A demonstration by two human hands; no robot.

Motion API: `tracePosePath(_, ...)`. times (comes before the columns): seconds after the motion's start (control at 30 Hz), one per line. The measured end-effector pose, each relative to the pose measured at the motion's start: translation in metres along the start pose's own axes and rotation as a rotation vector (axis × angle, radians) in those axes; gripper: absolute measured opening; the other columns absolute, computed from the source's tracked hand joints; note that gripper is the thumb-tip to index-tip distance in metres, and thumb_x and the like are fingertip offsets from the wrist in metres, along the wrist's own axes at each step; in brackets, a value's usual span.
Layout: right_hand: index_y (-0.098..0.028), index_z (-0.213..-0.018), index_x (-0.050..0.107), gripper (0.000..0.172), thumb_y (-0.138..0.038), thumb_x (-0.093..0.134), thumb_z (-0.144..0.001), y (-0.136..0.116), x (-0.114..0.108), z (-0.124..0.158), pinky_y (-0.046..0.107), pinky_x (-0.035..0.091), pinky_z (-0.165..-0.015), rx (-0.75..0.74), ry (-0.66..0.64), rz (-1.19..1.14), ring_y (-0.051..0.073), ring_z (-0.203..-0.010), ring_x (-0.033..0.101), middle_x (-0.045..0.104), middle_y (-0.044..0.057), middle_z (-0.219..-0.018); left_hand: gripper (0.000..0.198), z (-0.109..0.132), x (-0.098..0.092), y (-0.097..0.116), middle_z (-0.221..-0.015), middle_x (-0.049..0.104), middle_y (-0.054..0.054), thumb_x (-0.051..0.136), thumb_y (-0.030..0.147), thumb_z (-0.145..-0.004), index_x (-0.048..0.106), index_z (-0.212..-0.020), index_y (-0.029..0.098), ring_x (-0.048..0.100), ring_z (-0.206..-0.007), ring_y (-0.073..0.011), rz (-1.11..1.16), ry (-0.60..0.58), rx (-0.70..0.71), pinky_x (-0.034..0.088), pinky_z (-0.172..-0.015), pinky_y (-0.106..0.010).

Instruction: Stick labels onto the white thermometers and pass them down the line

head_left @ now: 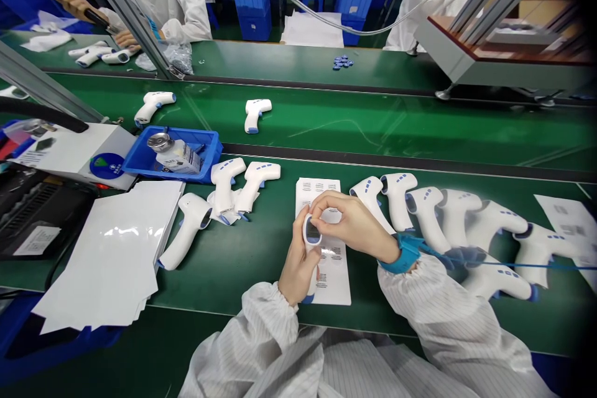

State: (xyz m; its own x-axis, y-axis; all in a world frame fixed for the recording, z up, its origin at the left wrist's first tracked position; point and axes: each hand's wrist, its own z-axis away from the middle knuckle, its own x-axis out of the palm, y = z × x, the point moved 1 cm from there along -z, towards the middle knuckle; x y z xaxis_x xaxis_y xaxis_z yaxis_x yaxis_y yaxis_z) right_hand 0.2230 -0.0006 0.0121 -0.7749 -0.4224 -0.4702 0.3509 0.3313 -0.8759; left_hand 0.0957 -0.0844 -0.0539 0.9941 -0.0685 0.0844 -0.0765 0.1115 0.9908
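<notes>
Upright in my left hand (295, 268) is a white infrared thermometer (312, 237), its small dark screen facing me. The fingers wrap around its handle, and the blue base shows below them. My right hand (357, 224) is closed in a pinch at the upper edge of that screen; whatever lies between its fingertips is too small to make out. A blue wrist strap (405, 253) with a cord circles the right wrist. Beneath both hands lies a stack of printed sheets (338, 280) on the green bench.
Several white thermometers (429, 217) lie to the right, and others (186, 230) to the left. White sheets (112, 242) and a blue tray (217, 148) holding a bottle (180, 155) are at left. Two thermometers rest on the green conveyor belt (326, 118). Co-workers sit beyond it.
</notes>
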Motion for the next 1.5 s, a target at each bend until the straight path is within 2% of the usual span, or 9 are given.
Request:
tracePosePath(0.33, -0.020, -0.071, 0.061, 0.017, -0.003, 0.058, -0.073, 0.0024, 0.0010, 0.0000, 0.030, 0.049, -0.078, -0.014, 0.014, -0.007, 0.016, -0.081, 0.062, 0.065, 0.000, -0.082, 0.056, -0.0012, 0.0027, 0.0023, -0.123, 0.058, -0.010, 0.046, 0.035, -0.093, 0.033, -0.147, 0.027, 0.053, -0.119, -0.0335, 0.012, 0.108, -0.112, 0.052, -0.092, -0.047)
tracePosePath(0.47, -0.020, -0.071, 0.060, 0.017, -0.003, 0.058, -0.074, 0.0029, 0.0010, -0.0001, 0.029, 0.049, -0.076, -0.012, 0.016, -0.011, 0.016, -0.081, 0.061, 0.065, 0.000, -0.082, 0.056, -0.0006, 0.0025, 0.0022, -0.117, 0.061, -0.010, 0.048, 0.035, -0.092, 0.035, -0.146, 0.028, 0.060, -0.107, -0.0325, 0.022, 0.113, -0.126, 0.055, -0.084, -0.046)
tracePosePath(0.7, -0.020, -0.071, 0.058, 0.017, -0.004, 0.058, -0.075, 0.0028, 0.0031, 0.0006, 0.030, 0.048, -0.075, -0.017, 0.025, 0.004, 0.016, -0.079, 0.060, 0.064, 0.000, -0.081, 0.056, -0.0005, 0.0021, 0.0020, -0.117, 0.061, -0.010, 0.044, 0.032, -0.092, 0.031, -0.147, 0.029, 0.063, -0.099, -0.0300, 0.026, 0.090, -0.150, 0.056, -0.079, -0.044)
tracePosePath(1.03, -0.020, -0.070, 0.056, 0.017, -0.004, 0.058, -0.073, 0.0045, 0.0044, 0.0013, 0.031, 0.048, -0.076, -0.036, 0.051, 0.024, 0.016, -0.079, 0.060, 0.063, 0.000, -0.080, 0.059, -0.0018, 0.0026, 0.0011, -0.124, 0.058, -0.009, 0.039, 0.026, -0.092, 0.025, -0.149, 0.026, 0.056, -0.113, -0.0287, -0.041, 0.070, -0.125, 0.054, -0.086, -0.041)
tracePosePath(1.17, -0.021, -0.070, 0.056, 0.017, -0.004, 0.057, -0.073, 0.0039, 0.0050, 0.0014, 0.031, 0.048, -0.077, -0.033, 0.052, 0.037, 0.016, -0.080, 0.060, 0.064, 0.000, -0.082, 0.059, -0.0013, 0.0030, 0.0026, -0.125, 0.057, -0.008, 0.040, 0.026, -0.092, 0.026, -0.149, 0.028, 0.058, -0.111, -0.0281, -0.006, 0.075, -0.130, 0.054, -0.086, -0.040)
tracePosePath(1.33, -0.021, -0.070, 0.056, 0.016, -0.005, 0.057, -0.074, 0.0034, 0.0047, 0.0021, 0.032, 0.048, -0.077, -0.039, 0.055, 0.052, 0.017, -0.080, 0.061, 0.064, 0.000, -0.082, 0.057, -0.0001, 0.0032, 0.0044, -0.118, 0.061, -0.008, 0.043, 0.030, -0.091, 0.030, -0.147, 0.029, 0.062, -0.100, -0.0270, 0.016, 0.096, -0.144, 0.056, -0.078, -0.038)
tracePosePath(1.43, -0.021, -0.070, 0.056, 0.016, -0.007, 0.057, -0.075, 0.0028, 0.0052, 0.0021, 0.033, 0.048, -0.077, -0.048, 0.058, 0.070, 0.017, -0.081, 0.061, 0.064, 0.001, -0.082, 0.055, -0.0011, 0.0040, 0.0067, -0.109, 0.062, -0.008, 0.044, 0.036, -0.092, 0.032, -0.145, 0.029, 0.063, -0.085, -0.0233, 0.034, 0.096, -0.165, 0.056, -0.066, -0.033)
tracePosePath(1.5, -0.021, -0.071, 0.056, 0.014, -0.008, 0.058, -0.077, 0.0022, 0.0058, 0.0020, 0.033, 0.048, -0.078, -0.050, 0.055, 0.089, 0.018, -0.083, 0.061, 0.065, 0.001, -0.084, 0.050, -0.0032, 0.0052, 0.0094, -0.105, 0.060, -0.007, 0.040, 0.042, -0.094, 0.034, -0.142, 0.030, 0.060, -0.069, -0.0180, 0.069, 0.094, -0.200, 0.054, -0.054, -0.028)
